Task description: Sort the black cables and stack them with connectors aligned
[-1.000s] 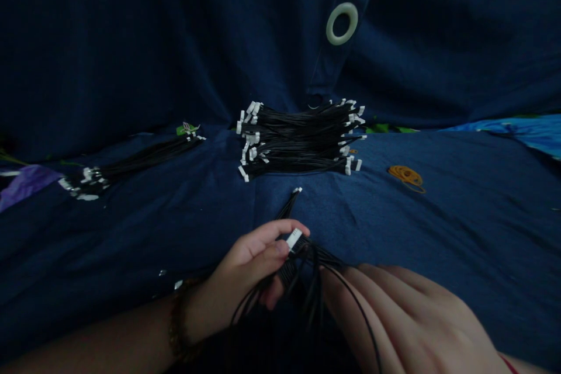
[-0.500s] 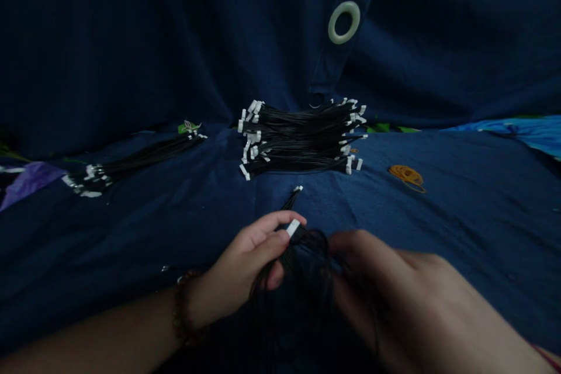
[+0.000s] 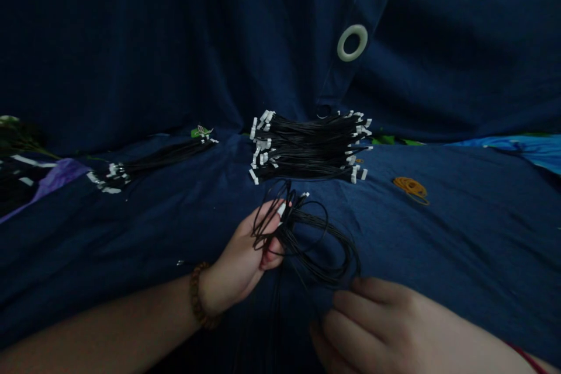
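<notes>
My left hand, a bead bracelet on its wrist, is closed on the white-connector end of a bundle of thin black wires. The wires loop out to the right and down. My right hand sits low at the front with curled fingers closed on the lower run of the same loops. Just beyond my hands lies a big stack of black wire harnesses with white connectors at both ends.
Dark blue cloth covers the surface and rises behind, with a white grommet ring. A smaller wire bundle lies at left. Orange rubber bands lie right of the stack. Purple material shows at far left.
My left hand moved forward toward the stack, pulling the wires into wide loops. My right hand drew back toward me and lower, still on the wires.
</notes>
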Demonstrator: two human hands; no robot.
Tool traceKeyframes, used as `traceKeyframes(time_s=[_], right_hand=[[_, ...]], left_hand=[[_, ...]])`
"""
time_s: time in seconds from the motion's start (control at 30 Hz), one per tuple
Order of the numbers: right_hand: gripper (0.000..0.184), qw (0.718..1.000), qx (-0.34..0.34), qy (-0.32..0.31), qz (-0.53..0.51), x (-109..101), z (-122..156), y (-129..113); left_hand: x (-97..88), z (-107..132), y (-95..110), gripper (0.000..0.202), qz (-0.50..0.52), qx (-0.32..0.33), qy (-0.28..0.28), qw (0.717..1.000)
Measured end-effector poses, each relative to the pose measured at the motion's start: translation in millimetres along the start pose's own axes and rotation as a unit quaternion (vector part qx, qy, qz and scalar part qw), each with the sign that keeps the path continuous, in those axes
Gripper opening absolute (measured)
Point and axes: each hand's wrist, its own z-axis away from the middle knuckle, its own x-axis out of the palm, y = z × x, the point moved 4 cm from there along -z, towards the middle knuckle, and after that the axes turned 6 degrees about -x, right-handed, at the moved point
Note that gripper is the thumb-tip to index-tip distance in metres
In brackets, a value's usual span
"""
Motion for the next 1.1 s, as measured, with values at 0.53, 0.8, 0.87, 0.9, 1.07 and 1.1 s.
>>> traceKeyframes(time_s=[0.53,0.8,0.87,0.9,1.07,1.1], right_hand=[[0.008,0.645,0.340,0.312,-0.609,-19.6,22.5,74.2],[0.013,0.924,0.320,0.125,-0.168,-21.0,11.2,20.5],[0.015,0.931,0.321,0.104,-0.137,-17.9,10.9,20.8],[0.016,0.933,0.320,0.097,-0.133,-16.8,10.7,21.0],[0.017,0.936,0.307,0.113,-0.132,-17.7,10.1,20.7],[0.017,0.936,0.305,0.116,-0.131,-18.1,10.1,20.6]], left_hand=[[4.6,7.4,-0.3,0.042,-0.118,0.078,-0.078,0.987],[7.3,18.1,-6.1,0.041,-0.195,0.072,-0.141,0.968],[9.1,19.4,-5.4,0.039,-0.199,0.069,-0.144,0.967],[9.6,20.0,-5.3,0.039,-0.200,0.066,-0.143,0.967],[7.8,21.8,-5.6,0.040,-0.200,0.047,-0.110,0.973],[7.5,21.8,-5.5,0.040,-0.200,0.045,-0.107,0.973]])
